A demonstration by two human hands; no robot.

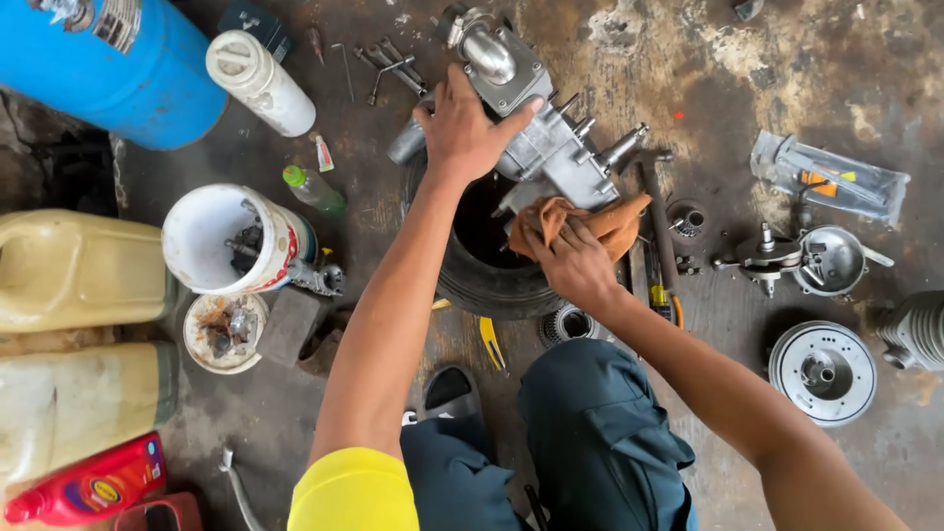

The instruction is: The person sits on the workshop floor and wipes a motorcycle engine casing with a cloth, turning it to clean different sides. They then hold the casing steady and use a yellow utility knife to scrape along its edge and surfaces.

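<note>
A grey metal engine casing (543,138) rests tilted on a small black tyre (484,277) on the floor. My left hand (464,128) lies flat on the casing's left side, fingers spread over it. My right hand (572,261) is closed on an orange rag (610,224), pressing it against the casing's lower edge. A hammer (657,221) lies just right of the rag.
A blue cylinder (108,69), yellowish jugs (69,270) and a red bottle (88,487) line the left. A white bucket (231,236) of tools stands nearby. Engine parts (801,258), a round disc (822,372) and a plastic bag (831,177) lie at right.
</note>
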